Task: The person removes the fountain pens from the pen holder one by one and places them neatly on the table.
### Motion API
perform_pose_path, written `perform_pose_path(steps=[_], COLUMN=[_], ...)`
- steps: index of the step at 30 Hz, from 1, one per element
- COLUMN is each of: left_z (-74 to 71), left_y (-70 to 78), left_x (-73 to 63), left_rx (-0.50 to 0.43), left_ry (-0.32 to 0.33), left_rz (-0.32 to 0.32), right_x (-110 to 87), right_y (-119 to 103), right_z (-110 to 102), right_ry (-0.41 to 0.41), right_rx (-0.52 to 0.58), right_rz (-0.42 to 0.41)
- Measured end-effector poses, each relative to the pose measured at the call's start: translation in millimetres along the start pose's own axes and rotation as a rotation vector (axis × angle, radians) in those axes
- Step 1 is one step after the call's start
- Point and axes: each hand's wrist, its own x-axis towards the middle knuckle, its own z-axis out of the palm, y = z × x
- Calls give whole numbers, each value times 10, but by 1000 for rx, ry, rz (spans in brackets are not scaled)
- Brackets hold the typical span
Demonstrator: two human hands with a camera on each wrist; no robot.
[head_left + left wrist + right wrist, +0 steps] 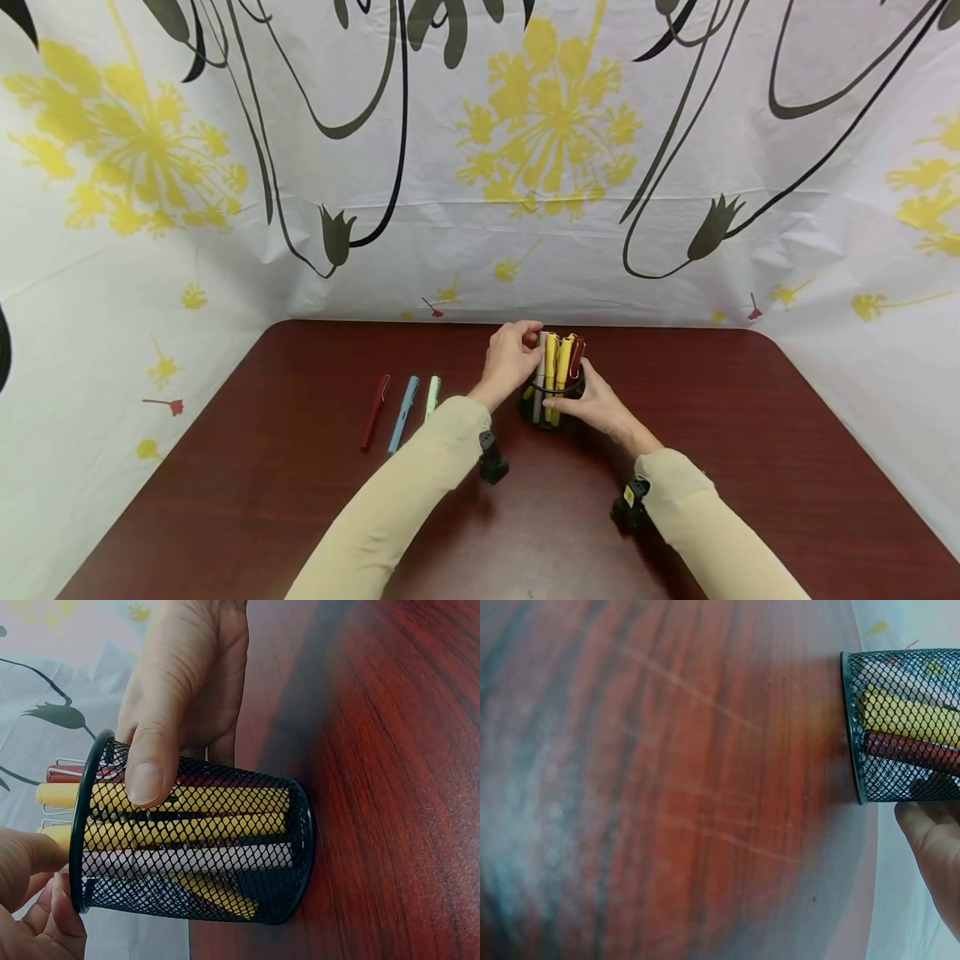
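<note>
Mesh pen cup (pixel 277 892), black, stands upright on the dark red-brown bench (pixel 247 500), near its far edge and close to the middle. The right hand (pixel 600 408) grips it, thumb laid along the mesh on the near side and the other fingers round the right and far side. The left hand (pixel 510 358) is at the rim, thumb and fingers pinching the upper end of a grey pen (pixel 539 387) whose lower length is inside the cup. Beside that pen, two yellow pens (pixel 551 358) and a dark red capped pen (pixel 577 358) stand in the cup, their clips showing above the rim.

On the bench to the left, well apart from the cup, lie a red pen (pixel 376 412), a blue pen (pixel 403 414) and a pale green pen (pixel 432 394), roughly side by side; the left sleeve (pixel 405 492) partly covers the green one. White cloth (pixel 450 292) with yellow and dark plant motifs hangs behind.
</note>
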Motion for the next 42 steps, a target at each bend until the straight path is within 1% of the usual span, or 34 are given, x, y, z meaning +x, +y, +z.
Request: perform_pose_path(steps=[1,3,7,8,10,12,19,22,26,32,35,42], left_z=[1,3,12,17,25,34,39,36,29,21,11,-22], left_y=[1,2,0,-3,-11,-23,-17,-15,-12,-7,-6,-31], left_x=[2,5,9,8,2,-8,-51,-62,-74,-100,-123,-177], left_rx=[12,36,76,84,93,94,74,66,53,38,20,-58], left_ry=[-1,-1,10,15,22,30,57,64,76,82,87,118], left_rz=[5,14,29,36,48,60,58,59,60,76,86,99], right_x=[-3,-44,-51,-50,-8,-8,8,7,-1,-7,-8,-1], right_y=[-2,-96,-105,-104,-7,2,25,25,19,4,8,24], right_z=[4,3,7,6,11,12,21,19,9,-4,-4,2], right_ry=[1,-6,-12,-15,-13,-15,-16,-12,-11,-19,-16,4], right_rx=[4,13,-2,-5,-18,-23,22,6,-26,-30,-25,24], right_rz=[-10,-22,5,18,30,27,-53,-40,15,33,25,-47])
